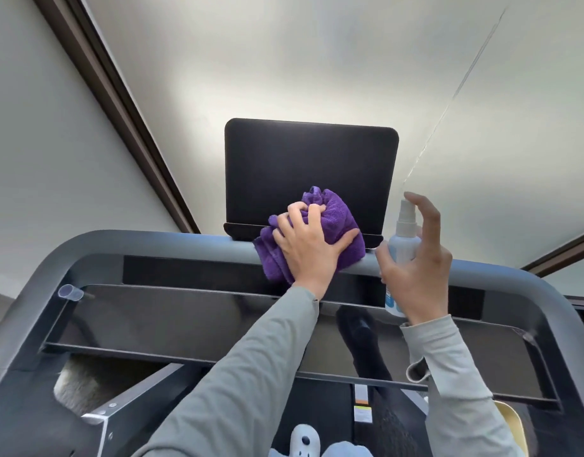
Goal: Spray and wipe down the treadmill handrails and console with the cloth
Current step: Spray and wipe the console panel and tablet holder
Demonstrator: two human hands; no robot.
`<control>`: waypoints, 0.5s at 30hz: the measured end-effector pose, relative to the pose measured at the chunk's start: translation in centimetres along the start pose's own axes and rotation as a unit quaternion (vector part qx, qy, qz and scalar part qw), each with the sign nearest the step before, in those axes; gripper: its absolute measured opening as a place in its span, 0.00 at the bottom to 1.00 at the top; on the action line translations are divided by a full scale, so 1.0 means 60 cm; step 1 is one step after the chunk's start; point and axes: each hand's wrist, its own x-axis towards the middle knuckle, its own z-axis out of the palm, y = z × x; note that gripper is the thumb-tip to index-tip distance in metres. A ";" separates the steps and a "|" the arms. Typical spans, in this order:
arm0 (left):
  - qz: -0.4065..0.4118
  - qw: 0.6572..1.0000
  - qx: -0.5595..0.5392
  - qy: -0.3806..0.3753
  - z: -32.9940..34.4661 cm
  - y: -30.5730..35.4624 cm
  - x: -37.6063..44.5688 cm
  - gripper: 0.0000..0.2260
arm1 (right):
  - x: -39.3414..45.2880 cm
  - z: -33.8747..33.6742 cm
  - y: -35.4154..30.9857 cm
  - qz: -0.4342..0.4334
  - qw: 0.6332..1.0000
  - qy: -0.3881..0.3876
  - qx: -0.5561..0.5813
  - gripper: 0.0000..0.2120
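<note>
Left hand (pixel 308 247) grips bunched purple cloth (pixel 330 222), pressing it on the grey rail (pixel 172 244) at the screen's (pixel 310 169) 6 o'clock edge. Right hand (pixel 415 272), at cloth's 3 o'clock, fingers wrapped round spray bottle (pixel 403 245), forefinger raised above nozzle. Bottle's base hidden behind wrist; label unreadable. Console (pixel 172 318) below, its right end cut off.

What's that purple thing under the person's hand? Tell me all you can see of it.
It is a purple cloth, plush like microfibre, bunched into a thick wad with folds showing. The left hand grips it from above and presses it on the treadmill's grey top bar, at the foot of the dark upright screen. Its upper folds overlap the screen's lower edge.
</note>
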 end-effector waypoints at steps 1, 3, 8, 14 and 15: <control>0.020 1.000 -0.005 -0.006 0.005 0.012 -0.006 0.30 | -0.003 -0.004 0.003 0.007 1.000 0.002 -0.002 0.33; 0.065 0.997 -0.023 -0.021 0.011 0.022 -0.013 0.29 | -0.009 -0.005 0.005 0.024 1.000 -0.005 -0.002 0.33; 0.071 0.996 -0.054 -0.024 0.003 -0.016 -0.003 0.25 | -0.011 0.010 0.003 0.043 0.999 -0.025 0.000 0.33; 0.064 0.997 -0.037 -0.026 -0.010 -0.050 0.007 0.26 | -0.005 0.012 0.003 0.038 0.999 -0.017 -0.005 0.34; 0.059 0.997 -0.035 -0.021 -0.013 -0.060 0.009 0.26 | -0.005 0.011 0.004 0.043 0.999 -0.019 -0.003 0.34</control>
